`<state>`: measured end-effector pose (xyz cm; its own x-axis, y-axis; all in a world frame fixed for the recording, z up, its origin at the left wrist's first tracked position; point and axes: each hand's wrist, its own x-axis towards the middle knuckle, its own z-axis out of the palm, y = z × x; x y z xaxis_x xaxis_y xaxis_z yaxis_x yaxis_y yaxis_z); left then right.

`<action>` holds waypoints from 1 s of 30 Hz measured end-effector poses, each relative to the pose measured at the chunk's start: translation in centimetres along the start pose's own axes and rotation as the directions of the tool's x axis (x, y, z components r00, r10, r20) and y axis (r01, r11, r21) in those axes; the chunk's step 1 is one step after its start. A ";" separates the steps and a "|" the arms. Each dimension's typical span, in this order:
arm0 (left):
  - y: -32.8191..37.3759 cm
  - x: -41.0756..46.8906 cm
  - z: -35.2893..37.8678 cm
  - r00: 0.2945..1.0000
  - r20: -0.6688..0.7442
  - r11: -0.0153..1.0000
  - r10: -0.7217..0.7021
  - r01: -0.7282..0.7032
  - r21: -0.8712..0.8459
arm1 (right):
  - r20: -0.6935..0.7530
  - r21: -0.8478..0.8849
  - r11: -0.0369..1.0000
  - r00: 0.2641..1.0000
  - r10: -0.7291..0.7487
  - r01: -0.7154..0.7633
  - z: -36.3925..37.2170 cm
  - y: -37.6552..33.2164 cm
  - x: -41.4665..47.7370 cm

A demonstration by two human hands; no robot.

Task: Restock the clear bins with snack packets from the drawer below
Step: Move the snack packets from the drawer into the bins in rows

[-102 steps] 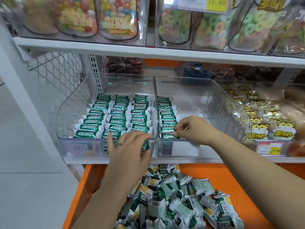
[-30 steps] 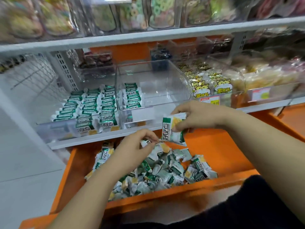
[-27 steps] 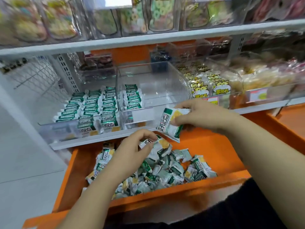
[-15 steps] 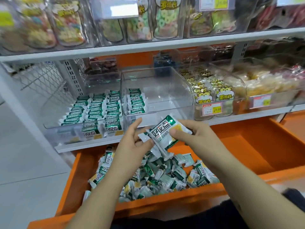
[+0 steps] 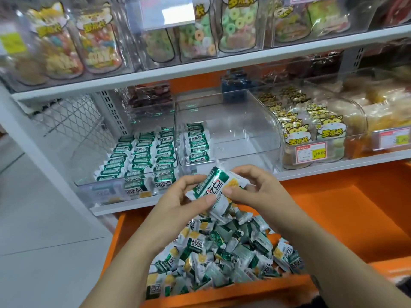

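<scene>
Both hands hold green-and-white snack packets (image 5: 214,187) above the open orange drawer (image 5: 333,210). My left hand (image 5: 184,201) pinches them from the left, my right hand (image 5: 258,190) from the right. A heap of the same packets (image 5: 222,252) fills the drawer's left part. On the shelf above, the left clear bin (image 5: 93,152) holds three rows of packets. The right clear bin (image 5: 255,130) has a single row along its left wall.
Bins of cat-printed snack bags (image 5: 311,130) with price tags stand to the right. Candy jars (image 5: 97,38) line the white upper shelf (image 5: 200,67). A wire mesh panel and a white upright close the left side. Grey floor lies to the left.
My left hand rose from the drawer heap and joined the right on the packets. The packets lifted from drawer level toward the bins' front edge.
</scene>
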<state>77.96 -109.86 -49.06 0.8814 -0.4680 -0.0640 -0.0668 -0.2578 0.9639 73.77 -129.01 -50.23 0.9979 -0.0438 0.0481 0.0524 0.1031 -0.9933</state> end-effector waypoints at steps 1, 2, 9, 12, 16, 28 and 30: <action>0.3 0.4 -0.1 0.998 -0.058 0.998 0.011 -0.008 0.064 | 0.013 0.009 1.000 1.000 -0.015 0.015 0.3 -0.2 0.4; 0.5 0.9 -0.4 0.994 -0.105 0.995 0.020 -0.009 0.103 | 0.018 0.025 0.999 1.000 -0.023 0.022 0.5 -0.4 0.9; 5.1 6.6 -1.1 0.997 -0.018 0.921 0.072 -0.059 0.384 | -0.073 -0.081 0.983 0.983 -0.169 0.163 -1.6 -1.7 4.7; 7.0 10.1 -0.6 0.991 -0.015 0.896 0.129 -0.110 0.430 | -0.320 -0.422 0.878 0.870 -0.376 0.225 -3.6 -1.4 5.9; 7.3 16.3 0.3 0.981 -0.058 0.818 0.186 -0.122 0.562 | -0.399 -0.809 0.587 0.767 -0.503 -0.036 -6.2 0.1 8.5; 2.4 31.0 0.7 0.993 -0.009 0.522 0.116 -0.053 0.851 | -0.347 -0.910 0.415 0.530 -0.774 0.009 -10.0 2.2 13.4; 1.9 32.5 0.5 0.997 -0.001 0.473 0.077 -0.036 0.880 | -0.338 -0.915 0.403 0.515 -0.788 0.015 -9.9 2.3 13.5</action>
<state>106.28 -125.99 -49.42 0.8740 -0.4858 0.0107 -0.4749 -0.8492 0.2308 86.95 -139.23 -52.96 0.4599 -0.4397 0.7715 0.0009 -0.8686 -0.4956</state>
